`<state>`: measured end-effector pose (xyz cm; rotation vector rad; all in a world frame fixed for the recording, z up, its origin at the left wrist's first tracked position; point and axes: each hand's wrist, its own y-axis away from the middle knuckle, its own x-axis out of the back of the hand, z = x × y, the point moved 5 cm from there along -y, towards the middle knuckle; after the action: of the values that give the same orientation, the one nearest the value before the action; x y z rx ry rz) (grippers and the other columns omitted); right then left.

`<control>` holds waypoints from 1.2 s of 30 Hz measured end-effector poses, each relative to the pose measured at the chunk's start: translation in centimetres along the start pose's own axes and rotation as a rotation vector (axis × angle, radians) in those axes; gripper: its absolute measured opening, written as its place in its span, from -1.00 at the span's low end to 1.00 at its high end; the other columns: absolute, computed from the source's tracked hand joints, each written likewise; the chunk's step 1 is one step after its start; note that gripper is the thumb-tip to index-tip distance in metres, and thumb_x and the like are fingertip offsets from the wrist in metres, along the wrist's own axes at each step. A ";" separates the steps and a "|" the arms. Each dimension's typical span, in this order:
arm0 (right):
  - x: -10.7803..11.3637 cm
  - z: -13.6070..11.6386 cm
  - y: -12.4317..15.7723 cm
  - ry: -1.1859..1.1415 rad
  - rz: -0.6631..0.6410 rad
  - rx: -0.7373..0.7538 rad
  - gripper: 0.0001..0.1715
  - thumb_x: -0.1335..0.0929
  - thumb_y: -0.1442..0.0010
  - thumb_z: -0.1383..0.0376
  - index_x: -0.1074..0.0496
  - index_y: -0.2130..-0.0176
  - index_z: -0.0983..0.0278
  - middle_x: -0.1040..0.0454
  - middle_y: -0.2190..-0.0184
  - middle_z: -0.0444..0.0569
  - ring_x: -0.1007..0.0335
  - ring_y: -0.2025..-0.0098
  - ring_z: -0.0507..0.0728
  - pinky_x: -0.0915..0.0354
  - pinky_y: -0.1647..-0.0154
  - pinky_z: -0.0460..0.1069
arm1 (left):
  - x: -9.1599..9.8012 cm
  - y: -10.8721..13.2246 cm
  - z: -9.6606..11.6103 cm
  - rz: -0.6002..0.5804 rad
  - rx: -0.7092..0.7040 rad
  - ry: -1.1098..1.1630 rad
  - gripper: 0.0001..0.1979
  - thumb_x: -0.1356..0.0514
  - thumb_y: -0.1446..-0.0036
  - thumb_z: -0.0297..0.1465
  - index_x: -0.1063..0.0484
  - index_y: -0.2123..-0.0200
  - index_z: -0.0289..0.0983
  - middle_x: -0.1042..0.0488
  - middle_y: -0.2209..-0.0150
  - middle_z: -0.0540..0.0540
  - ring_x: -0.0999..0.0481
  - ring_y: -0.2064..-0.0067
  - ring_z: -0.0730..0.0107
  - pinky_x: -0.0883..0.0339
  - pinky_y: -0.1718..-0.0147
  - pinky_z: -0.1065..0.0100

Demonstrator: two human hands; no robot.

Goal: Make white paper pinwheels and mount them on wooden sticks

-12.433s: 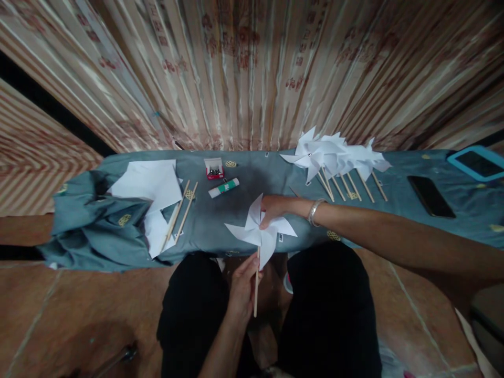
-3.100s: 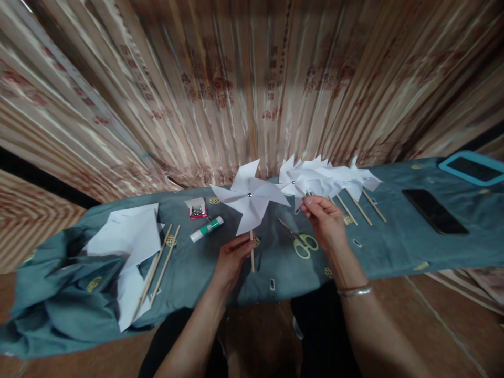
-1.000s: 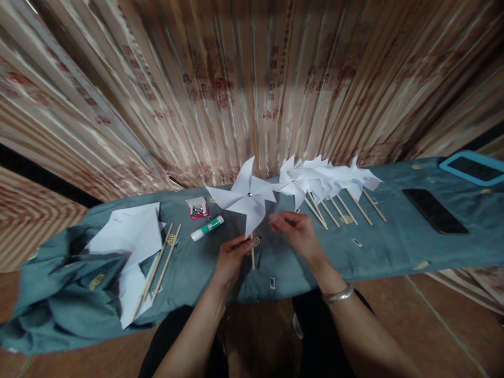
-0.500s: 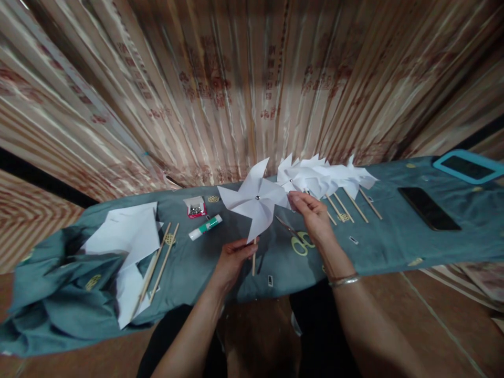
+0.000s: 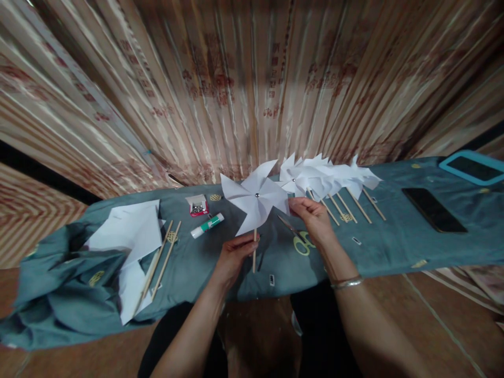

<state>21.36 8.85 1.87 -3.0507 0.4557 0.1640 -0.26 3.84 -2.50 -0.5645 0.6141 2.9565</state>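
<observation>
A white paper pinwheel (image 5: 252,202) with a silver pin at its centre stands upright over the table. My left hand (image 5: 235,258) is closed around its thin wooden stick (image 5: 254,254), below the blades. At the right-hand blade, the fingers of my right hand (image 5: 311,216) are pinched together on the blade's outer edge. Just behind my right hand, several finished white pinwheels (image 5: 321,176) lie overlapping in a row, their sticks pointing toward me. Scissors (image 5: 302,244) with yellow-green handles lie beneath my right wrist, partly covered by it.
Left of the pinwheel are a small red box of pins (image 5: 197,206) and a green-and-white glue stick (image 5: 207,226). Further left lie white paper sheets (image 5: 136,226) and loose wooden sticks (image 5: 167,257). A black phone (image 5: 433,210) and a blue-framed device (image 5: 472,167) rest at the right. Striped curtains (image 5: 244,94) hang behind.
The pinwheel's blades have turned a little clockwise, and my right hand has come slightly down with the right blade. My left hand keeps its hold on the stick. The view has shifted slightly.
</observation>
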 end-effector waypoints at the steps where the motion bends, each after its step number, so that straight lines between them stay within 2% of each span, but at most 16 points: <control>1: -0.1 0.0 0.1 -0.007 -0.005 -0.009 -0.63 -0.56 0.23 0.02 -0.58 0.49 0.22 -0.52 0.57 -0.13 -0.31 0.50 0.03 -0.26 0.42 -0.04 | 0.0 0.0 0.0 0.001 0.002 0.001 -0.63 -0.53 0.37 -0.32 -0.67 0.37 -0.29 -0.63 0.36 -0.15 -0.46 0.36 0.39 -0.25 0.35 0.36; 5: -0.7 0.1 0.6 -0.021 -0.043 -0.064 -0.59 -0.57 0.28 -0.02 -0.56 0.52 0.21 -0.51 0.58 -0.14 -0.29 0.55 0.02 -0.21 0.52 -0.07 | 0.1 0.0 -0.1 0.012 0.010 -0.007 -0.62 -0.53 0.35 -0.31 -0.67 0.36 -0.30 -0.63 0.36 -0.16 -0.47 0.38 0.39 -0.26 0.36 0.36; 10: -1.7 0.1 1.4 -0.050 -0.124 -0.161 -0.53 -0.59 0.33 -0.05 -0.50 0.55 0.23 -0.40 0.66 -0.19 -0.17 0.63 -0.04 -0.06 0.62 -0.10 | 0.2 -0.1 -0.2 0.019 0.002 -0.007 -0.64 -0.52 0.33 -0.32 -0.67 0.36 -0.30 -0.63 0.35 -0.18 -0.48 0.37 0.39 -0.27 0.34 0.36; 15: -2.6 -0.3 2.1 -0.060 -0.198 -0.161 -0.54 -0.59 0.30 -0.02 -0.45 0.61 0.23 -0.36 0.65 -0.21 -0.15 0.60 -0.04 -0.11 0.58 -0.09 | 0.2 -0.2 -0.1 0.032 -0.006 -0.003 -0.64 -0.53 0.35 -0.32 -0.67 0.37 -0.30 -0.63 0.37 -0.17 -0.47 0.38 0.39 -0.25 0.37 0.37; 21: -3.1 -0.5 2.5 -0.054 -0.238 -0.124 -0.48 -0.56 0.25 -0.10 -0.41 0.66 0.23 -0.34 0.66 -0.19 -0.18 0.57 -0.02 -0.14 0.51 -0.07 | 0.2 -0.3 -0.1 0.037 -0.021 0.013 -0.63 -0.53 0.36 -0.31 -0.67 0.38 -0.29 -0.63 0.39 -0.15 -0.46 0.39 0.41 -0.25 0.37 0.38; 31: -4.4 -0.5 3.6 -0.036 -0.332 -0.068 -0.54 -0.52 0.09 -0.07 -0.48 0.62 0.23 -0.45 0.62 -0.15 -0.29 0.52 0.01 -0.25 0.39 -0.05 | -0.2 -0.2 0.0 0.020 -0.022 0.054 -0.62 -0.53 0.35 -0.32 -0.67 0.35 -0.30 -0.62 0.41 -0.14 -0.48 0.39 0.41 -0.27 0.34 0.37; 36: -5.6 -0.2 4.2 -0.085 -0.380 -0.088 -0.57 -0.53 0.10 -0.07 -0.53 0.56 0.23 -0.53 0.57 -0.13 -0.37 0.49 0.02 -0.31 0.37 -0.05 | -0.4 -0.2 0.0 -0.001 -0.043 0.072 -0.62 -0.53 0.35 -0.32 -0.67 0.34 -0.29 -0.64 0.40 -0.13 -0.49 0.38 0.42 -0.30 0.31 0.38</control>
<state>14.80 6.43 2.50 -3.1261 -0.1428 0.2986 0.09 4.06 -2.43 -0.6780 0.5569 2.9667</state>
